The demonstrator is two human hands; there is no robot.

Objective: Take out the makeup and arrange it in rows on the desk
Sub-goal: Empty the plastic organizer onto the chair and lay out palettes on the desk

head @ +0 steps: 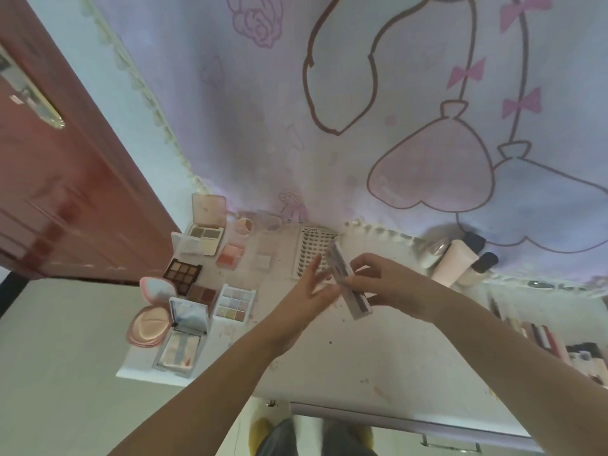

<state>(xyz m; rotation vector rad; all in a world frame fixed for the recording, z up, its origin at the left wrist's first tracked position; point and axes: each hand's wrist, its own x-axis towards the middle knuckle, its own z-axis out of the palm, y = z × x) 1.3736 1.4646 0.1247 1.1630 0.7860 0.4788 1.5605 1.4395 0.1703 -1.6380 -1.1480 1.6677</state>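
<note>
My right hand (pixel 381 284) grips a narrow white lash case (pixel 348 284), tilted above the white desk (pixel 362 357). My left hand (pixel 309 291) is beside it with fingers spread straight, its fingertips touching the case's left side. Behind the hands lies a white lash tray (pixel 312 248) with rows of dark lashes. On the desk's left part stand several open palettes: a brown eyeshadow palette (pixel 182 273), a pastel palette (pixel 235 302), a pink blush (pixel 230 255), a mirrored compact (pixel 207 232), a round pink powder compact (pixel 146 324) and a white highlighter case (pixel 182 343).
Tubes and bottles (pixel 460 261) lie at the back right against a cartoon-print cloth (pixel 362 110). Brushes and pencils (pixel 559 350) fill a box at the right edge. A red-brown door (pixel 65 192) stands to the left. A drawer handle (pixel 450 445) sits under the desk front.
</note>
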